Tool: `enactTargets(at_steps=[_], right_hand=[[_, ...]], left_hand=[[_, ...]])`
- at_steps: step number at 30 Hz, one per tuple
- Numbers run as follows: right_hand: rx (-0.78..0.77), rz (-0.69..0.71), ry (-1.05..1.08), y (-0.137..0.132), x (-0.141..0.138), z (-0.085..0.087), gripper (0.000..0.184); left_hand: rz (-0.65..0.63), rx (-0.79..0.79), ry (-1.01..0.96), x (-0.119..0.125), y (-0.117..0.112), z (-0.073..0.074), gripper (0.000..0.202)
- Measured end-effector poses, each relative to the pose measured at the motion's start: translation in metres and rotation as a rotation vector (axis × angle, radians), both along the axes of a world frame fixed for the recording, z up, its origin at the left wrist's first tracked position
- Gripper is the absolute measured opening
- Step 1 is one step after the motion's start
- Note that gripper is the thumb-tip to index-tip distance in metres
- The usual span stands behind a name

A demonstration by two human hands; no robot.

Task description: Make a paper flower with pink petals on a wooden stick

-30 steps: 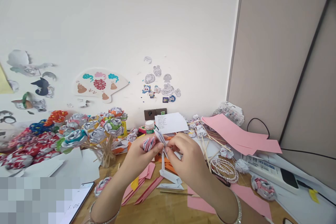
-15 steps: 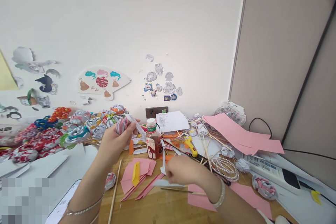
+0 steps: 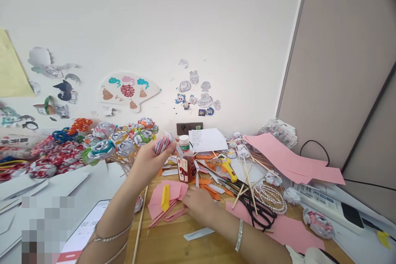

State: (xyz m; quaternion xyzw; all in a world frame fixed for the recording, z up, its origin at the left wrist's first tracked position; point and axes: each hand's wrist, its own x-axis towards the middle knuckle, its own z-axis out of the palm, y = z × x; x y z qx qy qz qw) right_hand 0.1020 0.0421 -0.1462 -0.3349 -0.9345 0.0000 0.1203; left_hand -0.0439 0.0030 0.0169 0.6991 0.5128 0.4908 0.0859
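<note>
"What is held in the left hand?"

"A pink-and-white striped paper bundle is pinched between thumb and fingers, raised above the table; a white paper strip is seen beside it, in front of the bottle."

"And the right hand?"

"It is lowered, fingers bent, beside the folded pink paper. Whether anything is gripped cannot be told; the fingertips are partly hidden."

"What is found around them?"

"A yellow folded piece is laid on the pink paper. Farther right, a yellow glue gun, black-handled scissors and looped pearl strings are scattered; at left, paper flowers are massed."
</note>
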Motion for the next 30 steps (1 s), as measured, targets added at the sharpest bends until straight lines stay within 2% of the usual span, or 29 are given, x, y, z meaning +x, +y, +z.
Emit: enactTargets(at_steps=[5,12,18,22,26,30], right_hand=[[-0.077,-0.055,0.042,0.001,0.002,0.001,0.012],[-0.316,-0.054,0.275,0.003,0.01,0.008,0.025],[-0.275,-0.061,0.327,0.006,0.018,0.021,0.006],[-0.213,-0.171,0.389,0.006,0.023,0.038,0.012],[-0.33,-0.312,0.545,0.003,0.035,0.064,0.018],[-0.199,-0.362,0.682,-0.006,0.047,0.086,0.027]], left_hand=[[0.022,0.014,0.034,-0.001,0.001,-0.001,0.029],[0.008,0.007,0.047,-0.001,0.001,0.001,0.029],[-0.006,0.011,0.025,0.0,0.0,0.001,0.028],[-0.006,0.006,-0.005,0.001,-0.002,0.002,0.027],[-0.013,-0.02,-0.027,0.004,-0.004,0.003,0.027],[-0.057,-0.021,-0.035,0.006,-0.002,0.001,0.028]])
